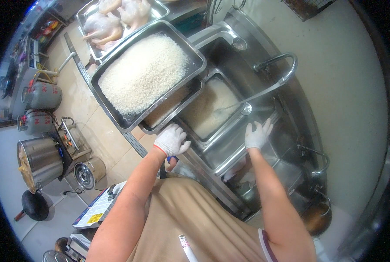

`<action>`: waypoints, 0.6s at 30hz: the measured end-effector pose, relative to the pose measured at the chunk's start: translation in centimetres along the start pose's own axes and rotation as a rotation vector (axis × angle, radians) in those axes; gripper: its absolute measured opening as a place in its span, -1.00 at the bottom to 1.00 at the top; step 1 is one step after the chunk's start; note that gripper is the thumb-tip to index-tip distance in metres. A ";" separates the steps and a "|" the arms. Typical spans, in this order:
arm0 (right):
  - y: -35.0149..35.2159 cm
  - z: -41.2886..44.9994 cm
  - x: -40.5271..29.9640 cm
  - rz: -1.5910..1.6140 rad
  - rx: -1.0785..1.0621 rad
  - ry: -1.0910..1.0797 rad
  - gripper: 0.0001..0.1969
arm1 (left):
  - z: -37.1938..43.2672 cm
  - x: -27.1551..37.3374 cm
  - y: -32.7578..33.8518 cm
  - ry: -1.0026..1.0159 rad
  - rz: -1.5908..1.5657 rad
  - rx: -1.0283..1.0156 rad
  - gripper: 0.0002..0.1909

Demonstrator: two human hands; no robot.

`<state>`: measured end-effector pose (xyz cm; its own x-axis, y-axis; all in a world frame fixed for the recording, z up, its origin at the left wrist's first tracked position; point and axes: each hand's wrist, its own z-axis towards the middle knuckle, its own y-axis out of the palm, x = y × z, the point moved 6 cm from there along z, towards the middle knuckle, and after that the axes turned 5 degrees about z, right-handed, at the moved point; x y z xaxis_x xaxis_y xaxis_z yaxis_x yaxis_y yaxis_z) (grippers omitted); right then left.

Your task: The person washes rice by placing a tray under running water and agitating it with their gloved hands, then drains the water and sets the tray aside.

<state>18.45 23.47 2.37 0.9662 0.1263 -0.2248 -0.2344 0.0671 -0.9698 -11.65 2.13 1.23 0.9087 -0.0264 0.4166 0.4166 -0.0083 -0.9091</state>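
Observation:
My left hand (171,140), in a white knitted glove, has curled fingers beside the near corner of a smaller steel tray (172,118); whether it grips the rim cannot be told. My right hand (259,135), gloved alike, hovers over the sink (227,149) with fingers spread and nothing held. Between the hands and farther off, a rectangular steel pan (205,144) in the sink holds rice (211,121) under cloudy water. Water runs into it from a curved faucet (291,65). Dry white rice (145,72) is heaped in a larger tray (199,62), which partly covers the smaller one.
Whole plucked poultry (103,26) lies on a steel tray (162,11) at the far left. Another basin (247,193) by my right arm contains pale pieces. Gas cylinders (45,95), a tall stockpot (44,160) and a wok (34,205) stand left. A cigarette (186,247) juts in below.

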 end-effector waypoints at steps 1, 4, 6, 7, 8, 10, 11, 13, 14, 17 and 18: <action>0.0 0.1 0.2 0.000 0.005 -0.001 -0.60 | 0.1 0.2 -0.1 0.002 0.000 -0.026 -0.59; 0.1 0.1 0.2 0.003 0.012 -0.007 -0.60 | 0.1 0.3 -0.3 -0.002 -0.002 -0.053 -0.58; 0.1 0.1 0.1 0.005 0.013 -0.012 -0.61 | 0.0 0.2 -0.5 -0.008 -0.007 -0.054 -0.58; 0.1 0.0 0.1 0.004 0.015 -0.010 -0.61 | 0.0 0.2 -0.5 -0.007 -0.013 -0.056 -0.58; 0.1 0.0 0.1 0.004 0.017 -0.008 -0.61 | 0.0 0.2 -0.5 -0.007 -0.019 -0.059 -0.58; 0.1 0.0 0.1 0.004 0.016 -0.004 -0.61 | 0.1 0.3 -0.6 -0.013 -0.023 -0.071 -0.58; 0.1 0.0 0.2 0.006 0.015 0.000 -0.60 | 0.1 0.3 -0.5 -0.019 -0.027 -0.083 -0.58; 0.1 0.0 0.2 0.006 0.016 -0.006 -0.60 | 0.1 0.2 -0.2 -0.011 -0.018 -0.054 -0.59; 0.1 0.0 0.2 0.008 0.018 -0.012 -0.60 | 0.1 0.2 -0.2 -0.002 -0.008 -0.024 -0.59; 0.2 0.1 0.1 0.003 0.003 -0.007 -0.60 | -0.1 -0.1 0.3 0.009 0.002 0.008 -0.59; 0.2 0.1 0.0 0.003 0.003 -0.009 -0.60 | -0.2 -0.2 0.5 0.007 0.001 0.008 -0.59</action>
<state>18.43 23.54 2.22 0.9645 0.1352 -0.2267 -0.2375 0.0693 -0.9689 -11.60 1.95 0.72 0.9090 -0.0333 0.4154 0.4156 -0.0001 -0.9096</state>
